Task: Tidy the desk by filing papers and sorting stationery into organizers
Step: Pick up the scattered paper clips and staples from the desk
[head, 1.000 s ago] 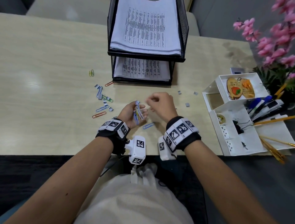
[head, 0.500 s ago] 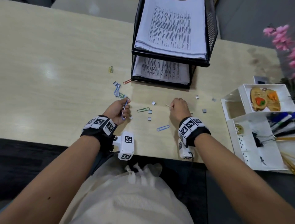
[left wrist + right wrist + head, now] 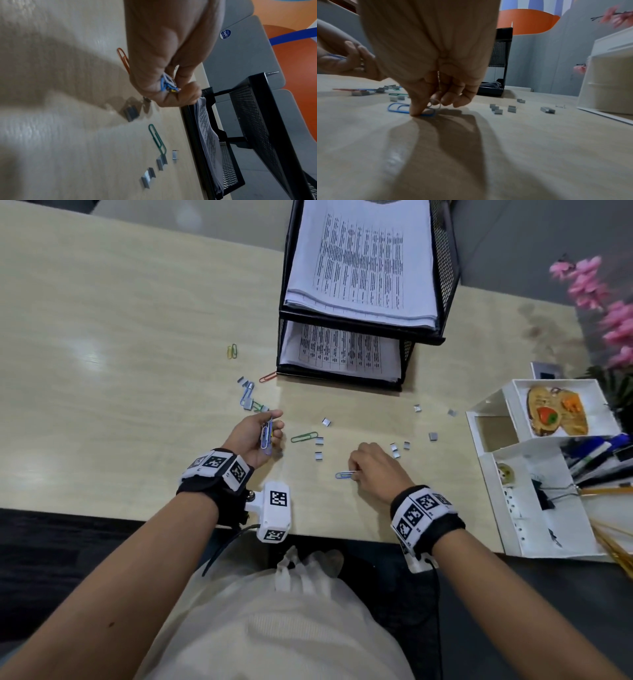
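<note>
My left hand hovers just above the desk and grips a bundle of paper clips, mostly blue; the bundle is pinched between thumb and fingers. My right hand is down on the desk near the front edge. Its thumb and forefinger close on a blue paper clip lying flat, and my thumb tip presses that blue paper clip. A pale clip loops between the same fingers. A green clip lies between my hands.
Staple strips are scattered mid-desk. More clips, an orange one and a yellow-green pair lie at the left. The black mesh paper tray stands behind. A white organizer with pens and pink flowers is at the right.
My hands have parted. The left one moved left with its bundle. The right one came away from it, dropped to the desk and reached the blue clip near the front edge.
</note>
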Available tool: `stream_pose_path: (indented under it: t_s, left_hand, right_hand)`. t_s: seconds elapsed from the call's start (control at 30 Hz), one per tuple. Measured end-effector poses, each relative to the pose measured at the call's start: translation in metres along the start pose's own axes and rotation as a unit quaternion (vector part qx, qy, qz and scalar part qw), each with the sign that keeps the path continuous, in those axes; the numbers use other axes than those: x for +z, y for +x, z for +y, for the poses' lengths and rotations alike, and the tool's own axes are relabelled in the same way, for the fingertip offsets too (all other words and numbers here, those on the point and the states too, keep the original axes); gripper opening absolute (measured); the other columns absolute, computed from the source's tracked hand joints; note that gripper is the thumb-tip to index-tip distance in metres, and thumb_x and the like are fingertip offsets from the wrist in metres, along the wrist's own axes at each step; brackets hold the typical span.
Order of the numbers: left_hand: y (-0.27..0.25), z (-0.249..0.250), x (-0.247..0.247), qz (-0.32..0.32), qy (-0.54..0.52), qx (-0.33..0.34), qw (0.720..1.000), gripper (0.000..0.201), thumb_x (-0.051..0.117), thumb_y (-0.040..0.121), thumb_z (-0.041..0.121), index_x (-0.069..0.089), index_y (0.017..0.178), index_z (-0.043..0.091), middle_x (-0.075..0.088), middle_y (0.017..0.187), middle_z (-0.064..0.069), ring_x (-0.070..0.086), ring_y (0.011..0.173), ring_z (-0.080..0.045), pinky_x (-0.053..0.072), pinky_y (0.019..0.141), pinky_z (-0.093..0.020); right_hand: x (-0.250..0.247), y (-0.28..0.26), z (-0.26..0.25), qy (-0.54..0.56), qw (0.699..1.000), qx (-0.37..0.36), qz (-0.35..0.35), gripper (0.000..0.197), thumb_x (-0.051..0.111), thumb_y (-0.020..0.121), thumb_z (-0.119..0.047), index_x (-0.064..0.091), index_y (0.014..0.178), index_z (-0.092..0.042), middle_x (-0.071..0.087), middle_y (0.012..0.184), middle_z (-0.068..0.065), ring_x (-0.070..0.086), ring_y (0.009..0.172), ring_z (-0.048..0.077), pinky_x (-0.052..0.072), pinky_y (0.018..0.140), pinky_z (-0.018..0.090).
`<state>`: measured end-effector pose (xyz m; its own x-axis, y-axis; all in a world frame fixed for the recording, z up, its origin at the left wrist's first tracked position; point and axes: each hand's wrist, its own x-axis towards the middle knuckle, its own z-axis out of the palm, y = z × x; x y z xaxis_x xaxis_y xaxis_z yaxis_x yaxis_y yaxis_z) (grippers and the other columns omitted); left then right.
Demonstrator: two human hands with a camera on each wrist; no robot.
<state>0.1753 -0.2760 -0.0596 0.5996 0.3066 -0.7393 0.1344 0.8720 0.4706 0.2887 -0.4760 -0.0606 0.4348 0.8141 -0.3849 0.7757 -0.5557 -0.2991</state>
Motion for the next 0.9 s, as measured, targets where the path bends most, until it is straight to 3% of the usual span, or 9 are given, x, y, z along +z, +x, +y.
stream_pose_path:
  t_s: [0.13, 0.27, 0.43, 0.5, 0.53, 0.57, 0.63, 0.77, 0.9]
  left_hand:
    - [0.001, 0.004, -0.001, -0.013, -0.031, 0.000, 0.999, 0.025, 0.035, 0.098, 0.014, 0.046, 0.076, 0.013, 0.056, 0.043, 0.000, 0.055, 0.034, -0.008, 0.047, 0.037, -0.013]
    - [0.003, 0.011, -0.004, -0.012, -0.034, 0.000, 0.999, 0.029, 0.035, 0.098, 0.018, 0.051, 0.074, 0.011, 0.066, 0.050, -0.003, 0.064, 0.042, -0.011, 0.052, 0.045, -0.018]
    - [0.005, 0.021, -0.012, -0.086, -0.068, -0.037, 0.993, 0.059, 0.021, 0.100, 0.039, 0.065, 0.078, 0.007, 0.069, 0.065, -0.008, 0.067, 0.053, -0.017, 0.055, 0.052, -0.022]
    - [0.007, 0.031, -0.021, -0.079, -0.069, -0.041, 0.994, 0.060, 0.020, 0.100, 0.044, 0.062, 0.071, 0.012, 0.062, 0.063, -0.003, 0.061, 0.051, -0.013, 0.052, 0.051, -0.018]
    - [0.007, 0.037, -0.028, -0.058, -0.069, -0.040, 0.995, 0.062, 0.021, 0.100, 0.044, 0.060, 0.062, 0.013, 0.057, 0.053, -0.001, 0.056, 0.043, -0.010, 0.050, 0.046, -0.016]
    - [0.006, 0.044, -0.035, -0.035, -0.066, -0.039, 0.996, 0.064, 0.024, 0.100, 0.042, 0.057, 0.053, 0.014, 0.051, 0.044, 0.001, 0.049, 0.034, -0.009, 0.046, 0.040, -0.013]
    - [0.004, 0.056, -0.052, 0.001, -0.049, -0.032, 0.998, 0.059, 0.027, 0.101, 0.040, 0.049, 0.052, 0.015, 0.042, 0.035, 0.004, 0.036, 0.024, -0.007, 0.032, 0.031, -0.007]
    - [0.000, 0.074, -0.080, 0.022, -0.025, -0.023, 0.999, 0.047, 0.026, 0.101, 0.036, 0.035, 0.059, 0.016, 0.034, 0.032, 0.006, 0.027, 0.021, -0.005, 0.016, 0.027, -0.010]
    - [0.000, 0.079, -0.093, 0.031, -0.029, -0.042, 0.998, 0.045, 0.028, 0.100, 0.034, 0.033, 0.059, 0.018, 0.031, 0.031, 0.005, 0.025, 0.020, -0.005, 0.014, 0.027, -0.010]
  right_hand:
    - [-0.003, 0.006, -0.016, 0.075, 0.996, 0.042, 0.019, 0.007, 0.054, 0.085, -0.007, 0.053, 0.080, -0.011, 0.059, 0.086, 0.008, 0.054, 0.086, 0.026, 0.046, 0.073, 0.035]
    - [-0.026, 0.028, -0.062, 0.290, 0.946, 0.054, 0.133, 0.017, 0.065, 0.079, -0.002, 0.055, 0.072, -0.014, 0.052, 0.062, -0.003, 0.046, 0.056, 0.003, 0.035, 0.056, 0.009]
    - [-0.047, 0.066, -0.120, 0.369, 0.921, -0.002, 0.122, 0.006, 0.071, 0.075, -0.005, 0.066, 0.076, -0.006, 0.051, 0.058, -0.011, 0.049, 0.048, -0.012, 0.037, 0.051, 0.003]
    - [-0.051, 0.089, -0.131, 0.349, 0.924, -0.008, 0.155, 0.004, 0.068, 0.079, -0.009, 0.066, 0.077, -0.007, 0.058, 0.064, -0.005, 0.053, 0.057, -0.006, 0.040, 0.059, 0.007]
    - [-0.051, 0.104, -0.133, 0.327, 0.930, -0.003, 0.169, 0.005, 0.064, 0.082, -0.009, 0.067, 0.080, -0.006, 0.064, 0.071, 0.001, 0.058, 0.067, 0.001, 0.046, 0.068, 0.016]
    - [-0.051, 0.117, -0.134, 0.298, 0.939, 0.008, 0.173, 0.010, 0.059, 0.085, -0.009, 0.068, 0.086, -0.005, 0.069, 0.082, 0.008, 0.063, 0.080, 0.014, 0.050, 0.079, 0.027]
    - [-0.049, 0.142, -0.132, 0.214, 0.968, 0.035, 0.126, 0.023, 0.048, 0.089, -0.008, 0.066, 0.103, -0.007, 0.067, 0.107, 0.017, 0.060, 0.103, 0.032, 0.048, 0.090, 0.036]
    - [-0.039, 0.166, -0.128, -0.020, 0.999, 0.041, 0.000, 0.027, 0.038, 0.089, -0.006, 0.051, 0.113, -0.005, 0.057, 0.119, 0.021, 0.054, 0.109, 0.038, 0.041, 0.077, 0.037]
    - [-0.029, 0.148, -0.119, -0.071, 0.996, 0.033, 0.043, 0.027, 0.038, 0.091, -0.006, 0.053, 0.113, -0.008, 0.060, 0.114, 0.017, 0.057, 0.104, 0.036, 0.043, 0.075, 0.037]
